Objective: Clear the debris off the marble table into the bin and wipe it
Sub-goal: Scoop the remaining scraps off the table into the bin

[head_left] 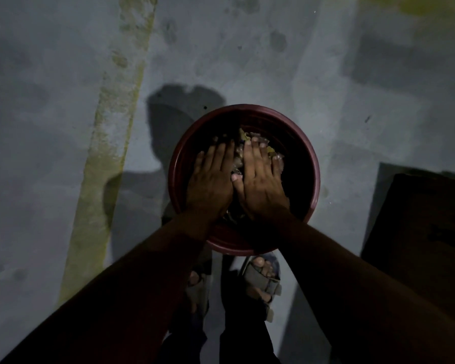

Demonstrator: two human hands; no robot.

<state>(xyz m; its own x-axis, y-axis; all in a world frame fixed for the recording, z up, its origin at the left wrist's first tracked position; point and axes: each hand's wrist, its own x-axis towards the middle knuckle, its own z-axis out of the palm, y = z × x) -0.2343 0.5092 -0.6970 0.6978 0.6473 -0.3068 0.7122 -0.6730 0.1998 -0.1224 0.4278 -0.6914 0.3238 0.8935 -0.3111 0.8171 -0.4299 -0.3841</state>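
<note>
My left hand point(210, 185) and right hand point(260, 185), fingers straight, palms down, lie side by side over the debris point(238, 160) inside the red bin point(314, 164) on the floor point(63, 101).

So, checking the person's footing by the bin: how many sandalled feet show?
2. The right foot stands just below the red bin; the left foot is beside it, mostly hidden under the left arm.

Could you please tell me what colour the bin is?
Dark red, maroon: the bin shows best in the head view.
</note>
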